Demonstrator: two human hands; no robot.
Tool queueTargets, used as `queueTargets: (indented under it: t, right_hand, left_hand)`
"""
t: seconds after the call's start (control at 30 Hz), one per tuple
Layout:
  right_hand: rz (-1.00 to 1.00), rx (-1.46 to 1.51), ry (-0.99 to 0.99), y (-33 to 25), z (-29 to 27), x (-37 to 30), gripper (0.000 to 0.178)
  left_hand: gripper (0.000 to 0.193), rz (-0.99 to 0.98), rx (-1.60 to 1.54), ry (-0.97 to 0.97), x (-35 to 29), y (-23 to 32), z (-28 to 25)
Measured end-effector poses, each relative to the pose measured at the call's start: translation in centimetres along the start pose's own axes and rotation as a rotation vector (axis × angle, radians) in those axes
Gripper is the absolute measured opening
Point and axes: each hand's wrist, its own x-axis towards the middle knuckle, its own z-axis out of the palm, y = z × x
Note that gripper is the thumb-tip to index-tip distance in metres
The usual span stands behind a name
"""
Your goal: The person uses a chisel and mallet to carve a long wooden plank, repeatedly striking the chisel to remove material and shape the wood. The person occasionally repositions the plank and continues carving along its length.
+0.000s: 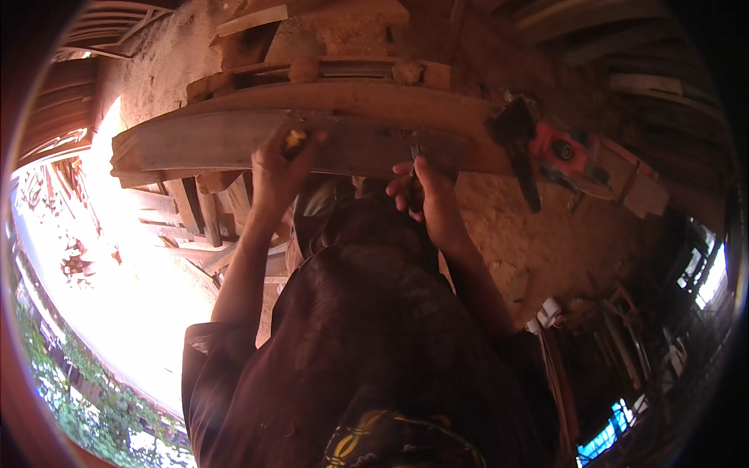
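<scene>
A long wooden plank (211,139) lies crosswise on the bench in front of me. My left hand (275,168) is closed at its near edge, left of the middle. A small yellow-and-black thing (294,140) shows in its fingers; it could be a tape measure, but its shape is mostly covered. Further right, my right hand (431,196) grips a slim dark hand tool (414,156), with its tip upward over the plank's near side. The tool's lower part is hidden by the fingers, so its exact kind is unclear.
On the right end of the bench (476,117) rests a red-and-black power tool (563,150). Wood pieces (187,209) stand below at the left, beside glaring sunlight. Sandy ground (507,234) lies to the right. Boards (647,84) are piled at the far right.
</scene>
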Motion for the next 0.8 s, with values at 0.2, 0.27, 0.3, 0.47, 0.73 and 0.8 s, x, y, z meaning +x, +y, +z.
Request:
queueTargets:
  t: [0.2,0.27,0.3,0.47,0.73,0.8]
  right_hand:
    - [0.118,0.301,-0.097,-0.2,-0.6,1.9,0.06]
    - [0.113,0.311,-0.134,-0.3,-0.9,2.0,0.06]
    - [0.107,0.312,-0.159,0.0,-1.2,2.0,0.059]
    - [0.154,0.327,-0.121,-0.7,-0.4,1.8,0.058]
    - [0.136,0.429,-0.046,-0.9,0.4,2.3,0.053]
    - [0.127,0.421,-0.017,-1.0,0.8,2.3,0.05]
  left_hand:
    - [0.035,0.013,0.075,0.039,1.3,-1.7,-0.3]
    - [0.035,0.057,0.091,0.078,1.3,-2.0,0.0]
    - [0.035,0.08,0.098,0.097,1.3,-2.2,0.2]
    - [0.034,0.046,0.094,0.082,1.8,-2.3,0.1]
    - [0.032,0.037,0.091,0.05,2.1,-2.4,-0.1]
    - [0.031,0.047,0.103,0.048,2.2,-2.8,0.0]
